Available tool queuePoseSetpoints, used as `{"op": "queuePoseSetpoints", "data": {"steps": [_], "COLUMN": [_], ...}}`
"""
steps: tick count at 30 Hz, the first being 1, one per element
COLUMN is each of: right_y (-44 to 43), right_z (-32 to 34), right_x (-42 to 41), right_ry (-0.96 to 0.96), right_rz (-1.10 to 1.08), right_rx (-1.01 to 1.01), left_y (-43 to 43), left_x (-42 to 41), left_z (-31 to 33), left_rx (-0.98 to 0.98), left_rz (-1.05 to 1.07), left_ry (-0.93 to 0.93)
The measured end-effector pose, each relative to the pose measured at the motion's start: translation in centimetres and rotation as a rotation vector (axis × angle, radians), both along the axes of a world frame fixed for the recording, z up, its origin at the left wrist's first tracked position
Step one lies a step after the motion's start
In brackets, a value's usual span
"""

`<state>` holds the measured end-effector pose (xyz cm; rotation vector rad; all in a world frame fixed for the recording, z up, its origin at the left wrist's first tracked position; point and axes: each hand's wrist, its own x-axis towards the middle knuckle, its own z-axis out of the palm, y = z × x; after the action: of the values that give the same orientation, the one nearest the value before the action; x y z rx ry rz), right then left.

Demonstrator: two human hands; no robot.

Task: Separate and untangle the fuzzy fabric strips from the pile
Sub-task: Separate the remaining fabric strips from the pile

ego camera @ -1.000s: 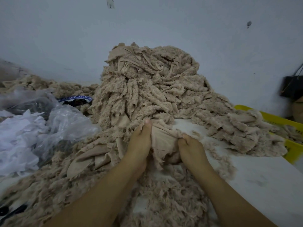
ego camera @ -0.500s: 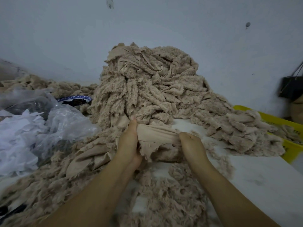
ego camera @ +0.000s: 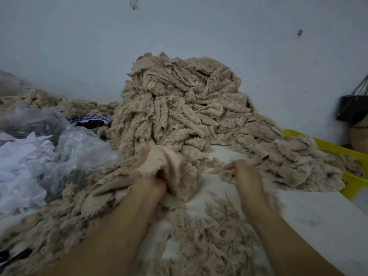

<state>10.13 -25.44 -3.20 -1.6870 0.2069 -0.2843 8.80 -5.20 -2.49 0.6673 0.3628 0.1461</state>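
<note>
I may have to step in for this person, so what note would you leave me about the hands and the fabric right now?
Hands: the left hand grips a bunched strip; the right hand pinches a fuzzy scrap, apart from it.
The pile stands behind them; more strips trail into the yellow basket. Loose fluff lies in front.
Done: little, it seems.
Left: nearly the whole pile, still tangled.
</note>
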Motion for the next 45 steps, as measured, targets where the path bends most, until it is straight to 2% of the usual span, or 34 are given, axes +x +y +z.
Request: {"op": "queuePoseSetpoints", "data": {"steps": [4, 9, 11, 15, 20, 26, 28, 30, 32, 36, 40, 42, 45], "right_y": [3.0, 2.7, 2.6, 2.3, 2.4, 1.7, -0.2, -1.6, -0.8, 1.8, 2.4, 3.0, 3.4], "right_z": [-0.9, -0.2, -0.1, -0.4, -0.7, -0.9, -0.8, -0.7, -0.9, -1.6, -1.6, -1.8, -1.9], "right_x": [-1.5, -2.4, -2.1, -1.7, -1.6, -1.2, -0.5, 0.2, 0.0, -0.6, -0.7, -0.7, -0.9], "right_ry": [-0.144, -0.212, -0.253, -0.248, -0.27, -0.267, -0.171, -0.164, -0.214, -0.295, -0.321, -0.349, -0.352], "right_rz": [0.316, 0.52, 0.468, 0.451, 0.502, 0.501, 0.352, 0.231, 0.271, 0.489, 0.495, 0.479, 0.509], "right_rx": [-0.269, -0.166, -0.221, -0.374, -0.488, -0.587, -0.508, -0.391, -0.468, -0.566, -0.581, -0.658, -0.647], "left_y": [-3.0, -3.5, -3.9, -3.5, -0.9, 0.9, 2.8, 3.8, 2.5, -0.4, -1.1, -1.7, -2.3], "left_x": [-0.5, -0.8, -0.8, -0.1, 1.0, 1.2, 0.7, 0.4, -0.1, 0.0, -0.3, -0.5, -1.3], "left_z": [0.1, -0.2, -0.3, 0.0, 0.2, 0.9, 0.7, 0.6, 0.9, 1.0, 1.1, 1.1, 1.4], "left_rx": [0.195, 0.341, 0.354, 0.242, 0.001, -0.083, -0.05, -0.014, 0.004, 0.197, 0.169, 0.175, 0.262], "left_rz": [-0.129, -0.23, -0.234, -0.107, 0.088, 0.094, 0.123, 0.161, 0.021, -0.176, -0.258, -0.328, -0.419], "left_ry": [-0.159, -0.296, -0.308, -0.23, -0.165, -0.096, -0.107, -0.114, -0.125, -0.117, -0.303, -0.327, -0.301]}}
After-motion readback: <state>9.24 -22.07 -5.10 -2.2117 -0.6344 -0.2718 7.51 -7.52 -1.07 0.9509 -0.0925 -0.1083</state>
